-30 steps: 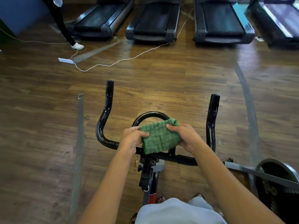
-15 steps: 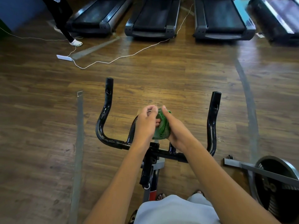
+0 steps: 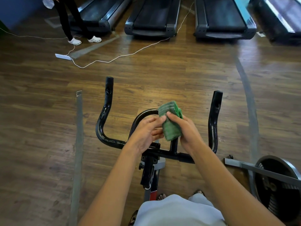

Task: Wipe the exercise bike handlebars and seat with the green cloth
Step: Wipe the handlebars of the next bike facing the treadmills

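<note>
Folded since earlier: green textured cloth [image 3: 170,123], now a thick pad above black tubular handlebars [image 3: 104,111]. Right hand [image 3: 185,131] grips it; left hand [image 3: 146,131] fingertips touch its edge. Soft, light, likely holds best across folds.

Folded green cloth [image 3: 170,123] held above black handlebars [image 3: 105,118] — right hand [image 3: 185,129] grips it, left hand [image 3: 146,131] fingertips touching its edge. Treadmills [image 3: 153,18] line the far wooden floor [image 3: 40,144].

Four treadmills [image 3: 153,18] stand in a row along the top. A person in black trousers [image 3: 68,17] and white shoes [image 3: 74,41] stands at the upper left — near a white power strip [image 3: 63,56] and its thin cable [image 3: 130,53]. A metal wheel [image 3: 276,186] sits lower right.
</note>
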Demonstrator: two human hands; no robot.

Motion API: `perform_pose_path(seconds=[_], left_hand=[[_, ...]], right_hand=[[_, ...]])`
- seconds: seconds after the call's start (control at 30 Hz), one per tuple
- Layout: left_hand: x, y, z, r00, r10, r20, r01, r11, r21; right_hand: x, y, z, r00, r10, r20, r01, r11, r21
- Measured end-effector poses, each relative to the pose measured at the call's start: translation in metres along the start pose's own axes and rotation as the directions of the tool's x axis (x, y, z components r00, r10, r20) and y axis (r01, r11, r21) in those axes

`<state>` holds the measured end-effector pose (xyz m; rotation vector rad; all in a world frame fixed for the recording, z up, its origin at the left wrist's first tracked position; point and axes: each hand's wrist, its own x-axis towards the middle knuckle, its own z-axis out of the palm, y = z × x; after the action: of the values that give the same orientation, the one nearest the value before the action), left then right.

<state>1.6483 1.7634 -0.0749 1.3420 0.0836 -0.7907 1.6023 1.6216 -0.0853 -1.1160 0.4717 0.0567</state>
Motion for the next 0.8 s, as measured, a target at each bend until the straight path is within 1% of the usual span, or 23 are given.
perform_pose_path(seconds=[0.07,0.13,0.17,0.23,0.27,0.3,0.33,0.37,0.43,0.47,0.5,0.53,0.57,0.6,0.63,0.67,0.7,0.73,0.77,0.8], left_hand=[[0.0,0.0,0.001,0.998,0.013,0.053,-0.012,0.999,-0.031],[-0.001,0.003,0.004,0.997,0.008,0.075,0.0,0.995,-0.101],[-0.002,0.004,0.007,0.997,-0.004,0.083,0.017,0.988,-0.153],[-0.004,0.005,0.013,0.992,-0.018,0.124,0.05,0.964,-0.262],[-0.005,0.006,0.017,0.988,-0.026,0.149,0.071,0.95,-0.303],[-0.005,0.007,0.02,0.985,-0.036,0.167,0.09,0.94,-0.33],[-0.004,0.006,0.024,0.987,-0.051,0.152,0.1,0.938,-0.331],[-0.001,0.004,0.026,0.992,-0.062,0.113,0.095,0.943,-0.317],[0.003,-0.001,0.031,0.999,-0.032,-0.044,0.022,0.98,-0.199],[0.005,-0.005,0.033,0.991,0.017,-0.132,-0.026,0.997,-0.067],[0.01,-0.01,0.033,0.975,0.089,-0.204,-0.063,0.99,0.128],[0.012,-0.013,0.034,0.955,0.18,-0.234,-0.091,0.934,0.346],[0.014,-0.015,0.032,0.929,0.275,-0.248,-0.108,0.842,0.529],[0.015,-0.015,0.026,0.897,0.354,-0.266,-0.106,0.754,0.648],[0.016,-0.012,0.016,0.862,0.417,-0.287,-0.102,0.699,0.708],[0.018,-0.01,0.0,0.829,0.464,-0.311,-0.097,0.668,0.738],[0.021,-0.006,-0.019,0.793,0.507,-0.338,-0.094,0.65,0.754],[0.021,-0.004,-0.04,0.754,0.537,-0.379,-0.076,0.644,0.761],[0.022,-0.004,-0.063,0.7,0.567,-0.434,-0.046,0.643,0.765],[0.023,-0.005,-0.085,0.641,0.585,-0.497,-0.001,0.647,0.762]], right_hand=[[0.002,-0.007,-0.009,0.997,0.036,0.069,-0.035,0.999,-0.024],[0.003,-0.013,-0.02,0.973,0.103,0.205,-0.096,0.994,-0.044],[0.004,-0.014,-0.025,0.949,0.127,0.289,-0.129,0.992,-0.014],[0.005,-0.011,-0.026,0.903,0.118,0.413,-0.187,0.974,0.13],[0.005,-0.009,-0.024,0.891,0.101,0.443,-0.216,0.952,0.217],[0.005,-0.005,-0.02,0.888,0.089,0.452,-0.241,0.926,0.29],[0.005,-0.001,-0.016,0.898,0.085,0.431,-0.248,0.908,0.338],[0.004,0.003,-0.013,0.921,0.082,0.382,-0.234,0.899,0.37],[0.002,0.01,-0.006,0.968,0.072,0.241,-0.167,0.899,0.404],[0.0,0.012,-0.003,0.981,0.073,0.181,-0.144,0.897,0.418],[-0.002,0.013,0.001,0.988,0.085,0.127,-0.132,0.895,0.426],[-0.002,0.014,0.003,0.992,0.103,0.071,-0.123,0.899,0.419],[-0.002,0.016,0.002,0.992,0.122,0.007,-0.115,0.907,0.404],[0.001,0.018,0.0,0.988,0.129,-0.083,-0.088,0.922,0.377],[0.002,0.018,-0.004,0.974,0.114,-0.194,-0.045,0.943,0.331],[0.005,0.021,-0.012,0.947,0.062,-0.316,0.021,0.967,0.253],[0.006,0.022,-0.02,0.91,-0.026,-0.413,0.082,0.99,0.118],[0.004,0.025,-0.027,0.862,-0.131,-0.49,0.104,0.991,-0.082],[0.001,0.029,-0.032,0.821,-0.235,-0.52,0.083,0.951,-0.297],[-0.002,0.036,-0.034,0.802,-0.316,-0.506,0.045,0.878,-0.477]])
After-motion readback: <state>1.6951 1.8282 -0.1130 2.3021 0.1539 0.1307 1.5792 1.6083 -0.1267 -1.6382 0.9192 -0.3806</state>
